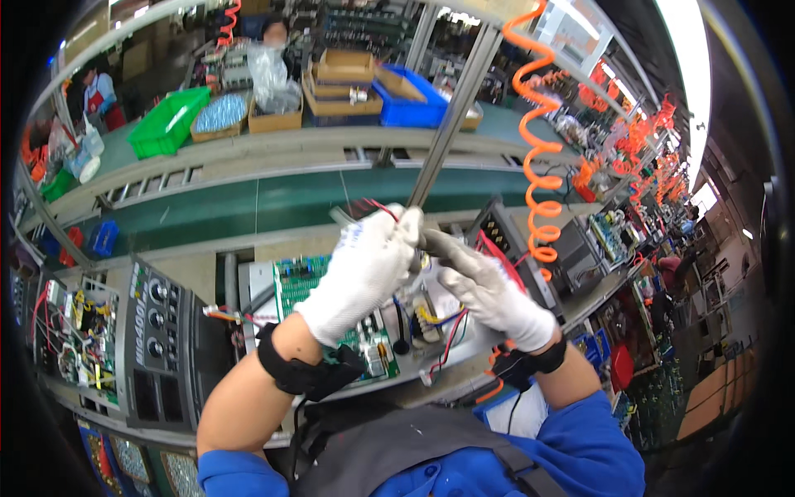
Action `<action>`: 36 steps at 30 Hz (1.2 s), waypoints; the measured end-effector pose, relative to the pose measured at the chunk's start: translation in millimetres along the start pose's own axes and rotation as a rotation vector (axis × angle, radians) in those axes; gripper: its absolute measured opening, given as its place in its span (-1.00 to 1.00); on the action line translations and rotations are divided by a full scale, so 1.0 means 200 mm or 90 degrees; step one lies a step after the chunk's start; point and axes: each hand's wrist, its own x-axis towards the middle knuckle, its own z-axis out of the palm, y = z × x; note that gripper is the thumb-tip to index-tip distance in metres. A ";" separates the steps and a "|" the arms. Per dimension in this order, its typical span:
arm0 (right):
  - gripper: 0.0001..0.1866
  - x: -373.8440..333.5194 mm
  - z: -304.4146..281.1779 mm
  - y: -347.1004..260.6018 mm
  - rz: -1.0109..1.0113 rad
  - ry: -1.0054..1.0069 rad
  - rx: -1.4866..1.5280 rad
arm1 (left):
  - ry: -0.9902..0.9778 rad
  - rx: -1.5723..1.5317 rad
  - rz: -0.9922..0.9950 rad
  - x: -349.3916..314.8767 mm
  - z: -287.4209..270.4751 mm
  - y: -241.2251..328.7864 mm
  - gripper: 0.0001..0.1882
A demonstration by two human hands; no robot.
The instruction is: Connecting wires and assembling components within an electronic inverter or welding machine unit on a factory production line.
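My left hand (360, 269), in a white glove, is raised over an opened metal unit with its fingers pinched together. A thin red wire (383, 207) sticks out from its fingertips, blurred at the loose end. From the right, my right hand (495, 300), also gloved, reaches across with fingers stretched toward the left fingertips; nothing shows clearly between them. Greyish stains seem to darken its foremost finger. Beneath both hands lie a green circuit board (300, 282), yellow wires (432, 318) and a red-and-black lead with a white connector (426, 378). My hands hide part of the unit.
A grey machine with a dial panel (156, 331) stands left, beside another opened unit (83, 340). An orange coiled hose (542, 178) hangs at right, near a dark case (571, 248). Beyond the green conveyor (290, 203) are a green bin (170, 123), cardboard boxes (344, 70) and a blue bin (414, 112).
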 end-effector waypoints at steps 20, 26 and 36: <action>-0.88 0.13 -0.20 -0.07 0.053 0.119 -0.097 | 0.081 0.260 0.401 0.20 0.06 0.15 -0.88; -0.70 0.31 -0.45 0.22 0.179 0.172 -0.232 | 0.045 0.131 0.204 0.32 0.07 0.15 -0.72; -0.63 0.33 -0.47 1.05 0.497 -0.498 -0.315 | 0.307 0.062 -0.196 -0.47 -0.46 -0.25 -0.65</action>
